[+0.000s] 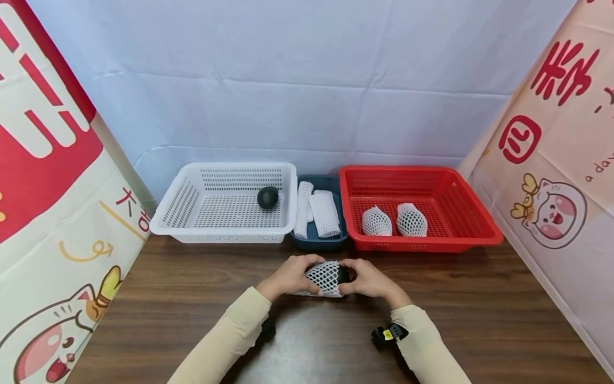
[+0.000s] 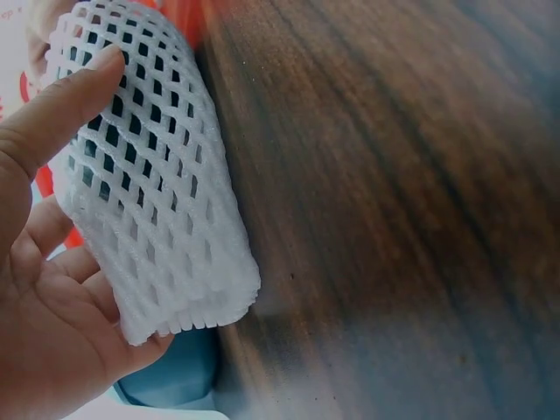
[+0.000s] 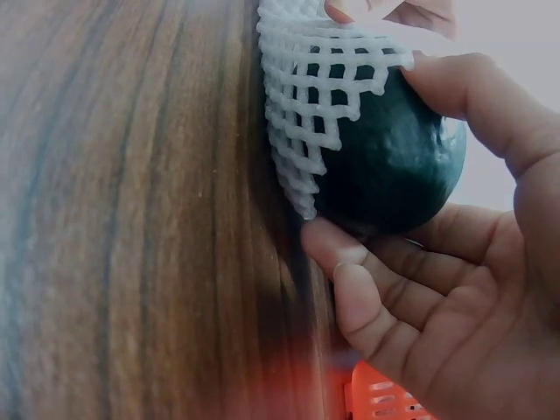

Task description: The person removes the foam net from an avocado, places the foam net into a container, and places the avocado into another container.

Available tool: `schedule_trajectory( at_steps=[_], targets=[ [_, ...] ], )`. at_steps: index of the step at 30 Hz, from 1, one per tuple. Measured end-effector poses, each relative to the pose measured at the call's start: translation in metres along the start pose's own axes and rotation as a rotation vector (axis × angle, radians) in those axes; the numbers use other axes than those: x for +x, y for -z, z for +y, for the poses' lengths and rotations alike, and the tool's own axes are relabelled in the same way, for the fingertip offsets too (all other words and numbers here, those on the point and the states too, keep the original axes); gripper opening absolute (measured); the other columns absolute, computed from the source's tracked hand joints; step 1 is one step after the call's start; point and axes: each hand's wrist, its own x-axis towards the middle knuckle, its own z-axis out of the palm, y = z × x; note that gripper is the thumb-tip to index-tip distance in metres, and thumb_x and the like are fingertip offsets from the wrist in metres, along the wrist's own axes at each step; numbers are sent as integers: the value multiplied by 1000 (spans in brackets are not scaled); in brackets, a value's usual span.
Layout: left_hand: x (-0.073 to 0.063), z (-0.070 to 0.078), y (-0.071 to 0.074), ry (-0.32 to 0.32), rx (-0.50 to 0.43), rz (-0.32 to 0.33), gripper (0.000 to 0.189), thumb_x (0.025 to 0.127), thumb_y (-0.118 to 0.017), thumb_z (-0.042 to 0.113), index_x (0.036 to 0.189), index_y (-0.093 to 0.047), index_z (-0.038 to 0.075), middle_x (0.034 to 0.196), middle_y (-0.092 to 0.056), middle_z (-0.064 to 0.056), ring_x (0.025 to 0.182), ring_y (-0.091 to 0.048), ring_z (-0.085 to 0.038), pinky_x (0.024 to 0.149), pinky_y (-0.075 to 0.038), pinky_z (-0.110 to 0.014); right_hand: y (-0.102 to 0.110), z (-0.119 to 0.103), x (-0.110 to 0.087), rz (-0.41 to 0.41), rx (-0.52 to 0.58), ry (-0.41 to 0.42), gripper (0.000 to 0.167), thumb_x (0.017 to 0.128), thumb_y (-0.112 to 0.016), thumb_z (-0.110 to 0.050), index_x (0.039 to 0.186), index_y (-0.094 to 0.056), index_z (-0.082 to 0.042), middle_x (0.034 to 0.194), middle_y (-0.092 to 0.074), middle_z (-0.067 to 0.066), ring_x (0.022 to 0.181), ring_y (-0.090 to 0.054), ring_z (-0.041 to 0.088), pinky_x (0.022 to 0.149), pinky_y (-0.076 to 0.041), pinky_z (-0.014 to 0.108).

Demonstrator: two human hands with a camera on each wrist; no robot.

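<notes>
A dark green avocado lies partly inside a white foam net sleeve, just above the wooden table. My left hand holds the sleeve with the fruit inside, thumb on the mesh; the sleeve's other end hangs loose by the palm in the left wrist view. At the fruit's bare end, my right hand pinches the sleeve's edge with thumb and fingers curled around the avocado. Behind the hands, a blue bin holds several foam sleeves.
A white basket at the back left holds one bare avocado. The red basket at the back right holds two sleeved avocados. All stand along the back of the wooden table, before a pale cloth wall.
</notes>
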Motion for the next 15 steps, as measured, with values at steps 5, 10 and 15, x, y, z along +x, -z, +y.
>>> schedule_trajectory(
  at_steps=[5, 10, 15],
  targets=[
    [2, 0, 0, -5, 4, -7, 61, 62, -87, 26, 117, -60, 18, 101, -62, 5, 86, -54, -10, 78, -42, -24, 1, 1, -2, 5, 8, -11, 57, 76, -73, -21, 122, -54, 4, 98, -58, 5, 86, -51, 20, 74, -46, 35],
    [2, 0, 1, -14, -2, -6, 61, 62, -87, 26, 116, -60, 18, 100, -62, 5, 85, -54, -10, 78, -42, -24, 1, 2, -4, 2, 19, -7, 57, 77, -73, -21, 124, -53, 4, 100, -58, 5, 88, -51, 21, 75, -46, 36],
    [0, -1, 3, -32, -33, 4, 59, 61, -88, 25, 113, -62, 17, 96, -63, 6, 83, -54, -8, 75, -43, -23, 2, 3, -5, 4, 5, 15, 59, 76, -75, -21, 124, -53, 4, 102, -58, 6, 88, -53, 20, 76, -47, 36]
  ],
)
